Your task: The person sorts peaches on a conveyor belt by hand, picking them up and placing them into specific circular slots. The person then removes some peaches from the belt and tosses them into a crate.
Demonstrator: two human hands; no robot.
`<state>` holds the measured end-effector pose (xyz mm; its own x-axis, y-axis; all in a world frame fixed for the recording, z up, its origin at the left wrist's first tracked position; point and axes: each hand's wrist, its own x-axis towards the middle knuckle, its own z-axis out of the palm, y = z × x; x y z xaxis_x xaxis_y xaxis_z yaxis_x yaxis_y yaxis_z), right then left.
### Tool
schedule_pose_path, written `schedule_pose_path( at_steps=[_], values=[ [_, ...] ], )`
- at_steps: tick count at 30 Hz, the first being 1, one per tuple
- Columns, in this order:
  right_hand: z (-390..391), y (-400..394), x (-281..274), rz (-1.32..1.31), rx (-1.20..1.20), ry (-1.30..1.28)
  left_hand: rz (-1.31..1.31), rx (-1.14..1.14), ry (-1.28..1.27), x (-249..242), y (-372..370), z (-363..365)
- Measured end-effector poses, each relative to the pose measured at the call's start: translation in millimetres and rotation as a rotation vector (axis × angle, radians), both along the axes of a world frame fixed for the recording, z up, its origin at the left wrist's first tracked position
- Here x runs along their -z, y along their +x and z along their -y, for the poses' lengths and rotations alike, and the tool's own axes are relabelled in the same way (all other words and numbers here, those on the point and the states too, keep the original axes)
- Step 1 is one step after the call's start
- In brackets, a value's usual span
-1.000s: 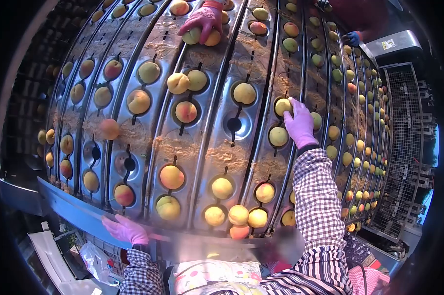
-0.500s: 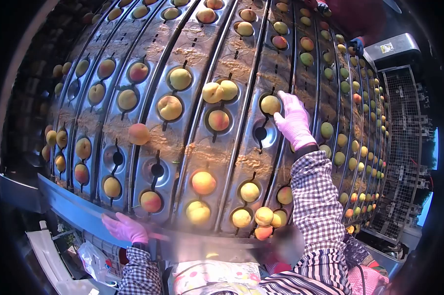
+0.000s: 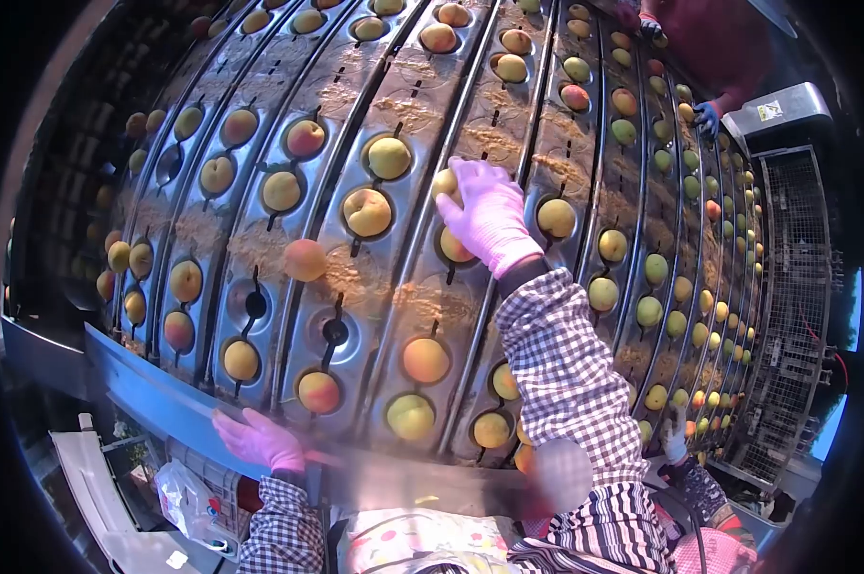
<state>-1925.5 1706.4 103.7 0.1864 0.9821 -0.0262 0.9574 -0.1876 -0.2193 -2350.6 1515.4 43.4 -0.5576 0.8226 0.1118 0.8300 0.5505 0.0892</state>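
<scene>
My right hand point(image 3: 489, 210), in a pink glove, has its fingers curled over a yellow peach point(image 3: 444, 182) in a metal tray row. Just under the palm shows another peach point(image 3: 456, 247), partly covered by the hand. Left of them, two peaches sit in cups: a yellow one point(image 3: 390, 158) and a creased one point(image 3: 368, 212). My left hand point(image 3: 260, 440), also pink-gloved, is open with fingers apart at the blue metal edge point(image 3: 164, 378) and holds nothing. My right forearm hides some cups and fruit.
A red-blushed peach point(image 3: 306, 259) lies off the cups on brown residue. Other people's gloved hands reach in at the upper right point(image 3: 707, 117) and lower right point(image 3: 676, 435). A wire grid point(image 3: 786, 287) stands at the right; a plastic bag point(image 3: 185, 497) hangs lower left.
My right hand has moved left, from a single peach to the pair that touched in one tray row. The fruit rows appear farther right in view. My left hand remains near the edge.
</scene>
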Motion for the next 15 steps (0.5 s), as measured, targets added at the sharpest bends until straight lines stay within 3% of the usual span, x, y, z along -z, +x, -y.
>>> schedule_pose_path(
  at_steps=[4,8,11,15],
  values=[
    [12.9,-4.3,-8.8,-0.099,-0.09,0.032,-0.006,0.01,-0.003,1.5,-3.0,1.4],
    [77.7,32.8,-14.5,-0.29,0.118,0.191,-0.023,0.022,-0.03,1.3,-6.2,1.3],
    [125.2,62.5,-3.9,-0.191,0.227,0.204,-0.024,0.022,-0.047,1.5,-8.6,1.4],
    [149.8,72.0,8.6,-0.044,0.182,0.044,-0.03,0.054,-0.029,-2.0,-7.4,1.4]
  ],
)
